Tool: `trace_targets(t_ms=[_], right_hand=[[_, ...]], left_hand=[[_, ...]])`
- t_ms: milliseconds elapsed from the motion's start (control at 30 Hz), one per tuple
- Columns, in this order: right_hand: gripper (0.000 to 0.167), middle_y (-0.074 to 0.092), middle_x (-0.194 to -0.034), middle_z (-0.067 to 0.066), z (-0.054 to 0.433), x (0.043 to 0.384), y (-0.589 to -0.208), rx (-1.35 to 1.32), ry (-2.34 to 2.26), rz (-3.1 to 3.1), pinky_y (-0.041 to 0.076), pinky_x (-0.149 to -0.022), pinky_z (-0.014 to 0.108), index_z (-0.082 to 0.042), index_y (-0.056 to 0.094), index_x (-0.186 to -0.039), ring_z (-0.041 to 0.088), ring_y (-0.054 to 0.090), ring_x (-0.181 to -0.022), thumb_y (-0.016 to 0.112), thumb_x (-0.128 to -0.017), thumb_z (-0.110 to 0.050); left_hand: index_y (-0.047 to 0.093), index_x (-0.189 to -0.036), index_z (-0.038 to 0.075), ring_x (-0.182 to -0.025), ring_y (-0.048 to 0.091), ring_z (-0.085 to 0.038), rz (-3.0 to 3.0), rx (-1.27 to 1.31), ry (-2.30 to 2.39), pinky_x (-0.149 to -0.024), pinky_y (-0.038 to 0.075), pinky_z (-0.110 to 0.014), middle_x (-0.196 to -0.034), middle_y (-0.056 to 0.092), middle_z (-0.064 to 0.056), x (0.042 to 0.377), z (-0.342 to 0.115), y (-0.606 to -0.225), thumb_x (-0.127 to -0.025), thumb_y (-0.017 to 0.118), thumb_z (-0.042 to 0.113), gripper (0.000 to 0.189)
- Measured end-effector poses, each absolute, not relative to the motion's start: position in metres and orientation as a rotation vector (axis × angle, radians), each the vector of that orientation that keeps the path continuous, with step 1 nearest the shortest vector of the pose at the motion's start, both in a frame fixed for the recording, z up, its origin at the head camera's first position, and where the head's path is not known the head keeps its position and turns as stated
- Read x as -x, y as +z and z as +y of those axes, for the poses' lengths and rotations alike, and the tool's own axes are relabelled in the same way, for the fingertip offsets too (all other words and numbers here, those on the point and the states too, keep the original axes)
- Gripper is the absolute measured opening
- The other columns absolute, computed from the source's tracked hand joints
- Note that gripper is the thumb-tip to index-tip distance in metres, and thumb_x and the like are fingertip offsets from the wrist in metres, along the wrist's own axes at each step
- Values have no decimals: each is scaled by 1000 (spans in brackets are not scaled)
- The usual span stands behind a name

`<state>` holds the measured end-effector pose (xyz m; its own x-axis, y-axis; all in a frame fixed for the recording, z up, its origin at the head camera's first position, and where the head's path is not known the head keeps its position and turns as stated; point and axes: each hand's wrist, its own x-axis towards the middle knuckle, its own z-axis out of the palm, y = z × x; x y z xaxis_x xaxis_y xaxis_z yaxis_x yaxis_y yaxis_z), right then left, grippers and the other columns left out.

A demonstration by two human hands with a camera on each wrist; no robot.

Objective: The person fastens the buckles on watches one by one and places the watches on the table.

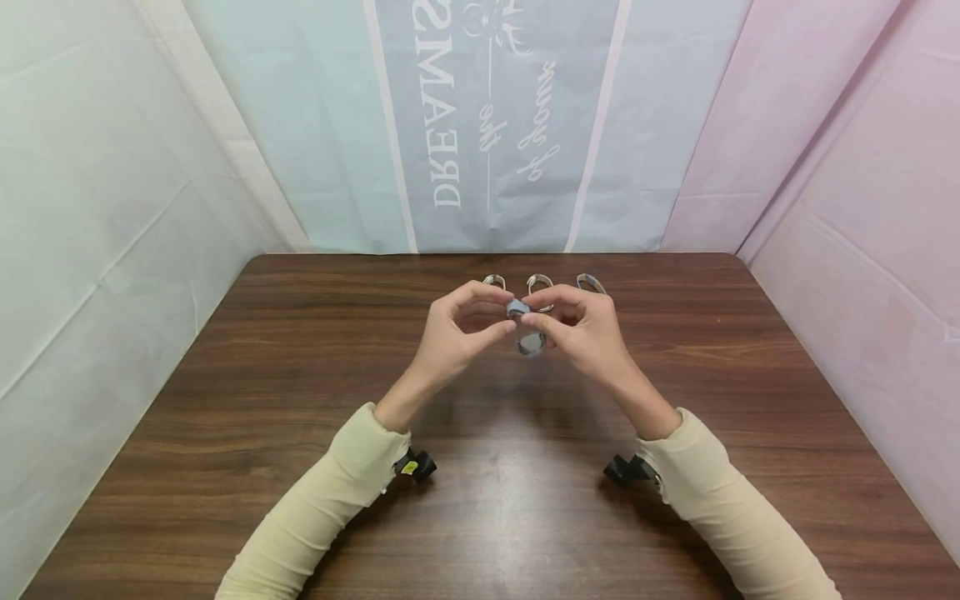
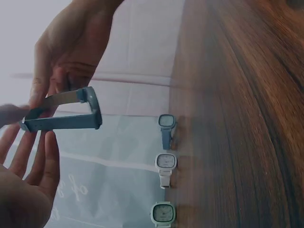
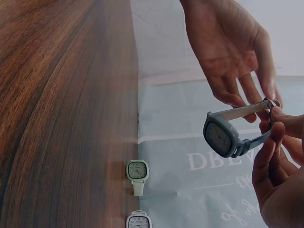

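Observation:
A blue-grey wristwatch is held up over the table between both hands, its strap closed into a loop. My left hand pinches the strap near its buckle with thumb and fingers. From the other side, my right hand pinches the same stretch of strap. The watch case hangs below the fingers in the head view, its square dial turned away from the hands. In the left wrist view the strap shows side-on, with fingertips around its buckle end.
Behind the hands, three more watches stand in a row near the table's far edge: a white-green one, a white one and a blue one. A lettered cloth hangs behind the brown wooden table.

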<state>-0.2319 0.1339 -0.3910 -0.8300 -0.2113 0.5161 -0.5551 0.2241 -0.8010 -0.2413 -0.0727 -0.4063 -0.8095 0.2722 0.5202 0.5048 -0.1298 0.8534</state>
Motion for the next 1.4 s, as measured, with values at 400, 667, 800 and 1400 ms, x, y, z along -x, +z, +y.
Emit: trace_targets(t_ms=[400, 667, 800, 1400], right_hand=[[12, 67, -69, 24, 134, 231, -391, -713, 1696, -2177, 44, -43, 22, -4, 79, -101, 10, 51, -45, 80, -89, -3], [12, 65, -66, 23, 135, 231, -390, -731, 1694, -2172, 43, -42, 22, -4, 78, -102, 9, 52, -45, 80, -90, -5], [12, 65, -65, 23, 135, 231, -390, -729, 1687, -2171, 45, -42, 24, -5, 78, -102, 10, 52, -45, 80, -89, -5], [12, 62, -58, 21, 133, 232, -394, -669, 1690, -2167, 41, -39, 23, -5, 79, -100, 13, 51, -43, 81, -88, -5]], left_hand=[[74, -112, 2, -92, 76, -14, -1967, 882, -1946, -79, 64, -34, -104, 78, -18, 238, -69, -409, -89, 78, 0, 23], [74, -114, 3, -95, 77, -16, -1945, 884, -1919, -82, 64, -36, -106, 78, -17, 237, -69, -410, -90, 78, 2, 24], [74, -114, 4, -96, 77, -17, -1941, 888, -1915, -82, 64, -37, -107, 78, -16, 238, -69, -411, -91, 78, 3, 24], [75, -114, 3, -95, 77, -21, -2011, 911, -1798, -84, 64, -32, -106, 78, -15, 239, -67, -415, -92, 75, 2, 22]])
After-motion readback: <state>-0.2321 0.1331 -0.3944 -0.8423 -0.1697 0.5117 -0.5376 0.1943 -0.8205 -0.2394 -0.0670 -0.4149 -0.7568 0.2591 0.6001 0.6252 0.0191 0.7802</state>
